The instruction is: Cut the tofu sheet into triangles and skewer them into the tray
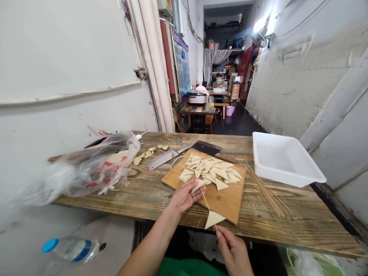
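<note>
My left hand (184, 198) pinches a pale triangular slice (199, 185) at the near edge of the wooden cutting board (225, 203). In my right hand (233, 251), thumb and fingers close on the lower end of a bamboo skewer (205, 199). One triangular slice (213, 220) is threaded on that skewer, a little above my right fingertips. The skewer's upper end reaches the slice at my left fingers; whether it has entered cannot be made out. Beyond my left hand, a loose pile of similar triangular slices (211, 168) covers the far part of the board.
A cleaver with a metal blade (163, 159) and one with a dark blade (206, 148) lie behind the board. Bare skewers (265, 192) and a white plastic tub (286, 158) are right. Rounded pieces (147, 153) and a plastic bag (109, 167) are left. A person (219, 82) sits far back.
</note>
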The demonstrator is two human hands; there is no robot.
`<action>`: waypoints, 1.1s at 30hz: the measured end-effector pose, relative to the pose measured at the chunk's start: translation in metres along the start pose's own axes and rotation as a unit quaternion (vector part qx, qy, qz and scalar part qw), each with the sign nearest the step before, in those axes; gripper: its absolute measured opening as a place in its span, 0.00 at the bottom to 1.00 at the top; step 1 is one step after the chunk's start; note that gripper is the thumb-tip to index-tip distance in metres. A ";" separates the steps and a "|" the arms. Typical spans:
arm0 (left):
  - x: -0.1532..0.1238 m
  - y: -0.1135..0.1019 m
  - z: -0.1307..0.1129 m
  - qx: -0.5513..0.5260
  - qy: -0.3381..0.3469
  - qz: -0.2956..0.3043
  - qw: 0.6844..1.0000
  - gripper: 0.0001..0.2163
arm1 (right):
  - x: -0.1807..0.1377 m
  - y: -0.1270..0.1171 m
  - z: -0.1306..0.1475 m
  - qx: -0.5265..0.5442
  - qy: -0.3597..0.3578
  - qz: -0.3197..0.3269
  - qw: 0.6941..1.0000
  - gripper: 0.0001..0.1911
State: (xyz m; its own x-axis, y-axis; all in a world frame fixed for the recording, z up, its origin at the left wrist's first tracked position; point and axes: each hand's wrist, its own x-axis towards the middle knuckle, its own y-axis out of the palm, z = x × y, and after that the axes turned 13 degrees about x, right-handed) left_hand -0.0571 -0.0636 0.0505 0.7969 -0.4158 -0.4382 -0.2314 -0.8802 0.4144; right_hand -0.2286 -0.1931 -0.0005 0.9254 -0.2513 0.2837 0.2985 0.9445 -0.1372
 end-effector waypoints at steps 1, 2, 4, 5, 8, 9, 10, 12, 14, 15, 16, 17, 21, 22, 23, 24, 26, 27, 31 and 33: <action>0.000 0.000 0.000 0.000 0.001 0.001 1.000 0.10 | 0.000 0.000 0.000 0.001 -0.001 0.000 1.000 0.18; -0.001 0.000 0.000 0.001 0.000 0.001 1.000 0.10 | 0.000 0.000 0.000 0.002 -0.003 0.000 1.000 0.18; -0.001 0.001 0.000 0.003 0.000 0.002 1.000 0.10 | 0.000 0.000 0.000 0.004 -0.005 -0.001 1.000 0.18; -0.002 0.001 0.000 0.004 0.000 0.001 1.000 0.10 | 0.001 -0.001 0.000 0.004 -0.007 -0.001 1.000 0.18; -0.002 0.003 0.000 0.010 0.007 -0.003 1.000 0.10 | 0.001 -0.002 -0.001 0.004 -0.004 -0.003 1.000 0.17; -0.003 0.003 0.000 0.013 0.011 -0.006 1.000 0.09 | 0.000 -0.002 -0.002 0.004 -0.003 -0.003 1.000 0.17; -0.003 0.004 -0.001 0.017 0.014 -0.009 1.000 0.09 | 0.000 -0.002 -0.003 0.004 -0.002 -0.002 1.000 0.17; -0.003 0.005 -0.001 0.023 0.020 -0.014 0.999 0.09 | -0.001 -0.003 -0.005 0.005 0.001 -0.002 1.000 0.17; -0.004 0.006 -0.001 0.025 0.025 -0.017 0.999 0.08 | -0.001 -0.003 -0.007 0.006 0.003 -0.001 1.000 0.17; -0.004 0.007 -0.001 0.024 0.027 -0.016 0.999 0.07 | -0.001 -0.002 -0.007 0.006 0.004 -0.002 1.000 0.17; -0.004 0.007 -0.001 0.022 0.030 -0.015 0.999 0.07 | 0.000 -0.002 -0.007 0.005 0.004 -0.004 1.000 0.18; -0.004 0.008 0.000 0.020 0.031 -0.014 0.999 0.07 | 0.000 -0.002 -0.007 0.003 0.003 -0.007 1.000 0.18; -0.005 0.008 0.000 0.021 0.028 -0.008 0.999 0.06 | 0.002 0.000 -0.004 -0.002 -0.005 -0.017 1.000 0.19; -0.006 0.008 0.000 0.022 0.028 -0.006 0.999 0.06 | 0.002 0.001 -0.003 -0.002 -0.007 -0.019 1.000 0.18; -0.006 0.009 0.000 0.022 0.027 -0.005 0.999 0.06 | 0.002 0.001 -0.003 -0.002 -0.009 -0.021 1.000 0.18; -0.007 0.009 -0.001 0.021 0.027 -0.003 0.999 0.06 | 0.002 0.002 -0.003 -0.001 -0.011 -0.023 1.000 0.18; -0.008 0.010 -0.001 0.019 0.025 -0.003 1.000 0.07 | 0.002 0.003 -0.004 -0.002 -0.015 -0.027 1.000 0.18; -0.009 0.011 -0.001 0.018 0.024 -0.003 1.000 0.07 | 0.002 0.003 -0.005 -0.002 -0.016 -0.029 0.999 0.18; -0.011 0.015 0.001 0.018 0.020 0.001 1.000 0.08 | 0.000 0.006 -0.007 -0.002 -0.022 -0.036 0.999 0.19; -0.012 0.016 0.004 0.016 0.021 0.005 1.000 0.08 | 0.000 0.007 -0.007 -0.004 -0.028 -0.038 0.999 0.19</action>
State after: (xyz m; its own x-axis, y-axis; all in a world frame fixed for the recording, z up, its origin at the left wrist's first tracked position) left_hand -0.0722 -0.0740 0.0593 0.8171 -0.4149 -0.4003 -0.2562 -0.8833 0.3926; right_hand -0.2245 -0.1879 -0.0076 0.8857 -0.3093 0.3461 0.3689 0.9217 -0.1204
